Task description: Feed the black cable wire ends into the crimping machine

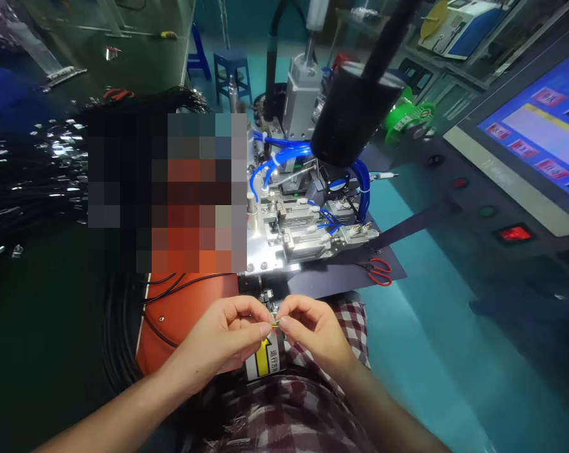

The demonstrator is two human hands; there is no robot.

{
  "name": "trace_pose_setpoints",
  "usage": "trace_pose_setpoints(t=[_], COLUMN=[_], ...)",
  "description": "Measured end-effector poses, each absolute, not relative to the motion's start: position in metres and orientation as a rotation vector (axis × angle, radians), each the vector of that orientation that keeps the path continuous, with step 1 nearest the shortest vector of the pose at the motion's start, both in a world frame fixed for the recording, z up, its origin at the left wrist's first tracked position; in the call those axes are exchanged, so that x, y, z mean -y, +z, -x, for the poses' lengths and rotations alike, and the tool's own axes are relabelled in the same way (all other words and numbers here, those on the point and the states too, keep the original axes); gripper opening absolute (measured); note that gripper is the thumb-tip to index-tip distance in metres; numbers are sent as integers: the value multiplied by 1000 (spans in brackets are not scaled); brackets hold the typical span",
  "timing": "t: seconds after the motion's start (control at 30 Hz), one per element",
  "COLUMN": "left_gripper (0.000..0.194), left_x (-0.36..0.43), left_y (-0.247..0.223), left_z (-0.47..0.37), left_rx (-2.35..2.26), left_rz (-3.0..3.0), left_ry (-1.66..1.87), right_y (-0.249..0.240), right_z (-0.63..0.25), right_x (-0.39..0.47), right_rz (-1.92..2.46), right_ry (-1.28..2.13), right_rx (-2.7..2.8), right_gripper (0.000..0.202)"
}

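Observation:
My left hand (234, 330) and my right hand (315, 327) meet in front of my body, thumbs and index fingers pinched. Between the fingertips are thin wires (275, 325), with bits of yellow and red showing; most of their length is hidden by the fingers. The fingertips of both hands nearly touch. Under them lies a white label with a yellow arrow (262, 358) on a dark rounded part. Just beyond my hands stands a metal machine (293, 236) with small cylinders and blue air tubes (284, 154).
Red-handled scissors (381, 272) lie on the dark plate right of the machine. An orange surface (190, 314) and black cables (117, 327) are at left. A black cylinder (343, 119) hangs above the machine. A control screen (541, 138) and green spool (402, 119) stand at right.

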State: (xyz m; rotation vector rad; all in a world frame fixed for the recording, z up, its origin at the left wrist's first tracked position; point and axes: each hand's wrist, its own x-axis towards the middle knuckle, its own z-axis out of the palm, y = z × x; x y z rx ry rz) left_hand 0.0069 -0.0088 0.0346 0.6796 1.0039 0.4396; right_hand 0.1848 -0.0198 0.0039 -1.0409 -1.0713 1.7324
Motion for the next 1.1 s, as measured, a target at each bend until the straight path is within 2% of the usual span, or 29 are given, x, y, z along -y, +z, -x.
trace_pose_setpoints(t=[0.27, 0.6, 1.1], left_gripper=[21, 20, 17], left_x=[8, 9, 8], left_y=[35, 33, 35], left_z=[-10, -11, -9], left_rx=[-984, -1062, -956], left_rz=[-694, -702, -657], left_ry=[426, 445, 459], right_y=[7, 7, 5], right_z=[-188, -189, -186], right_x=[17, 16, 13], right_rz=[983, 1052, 1005], right_ry=[1889, 1724, 1833], right_rx=[1074, 1203, 1020], right_gripper=[18, 15, 17])
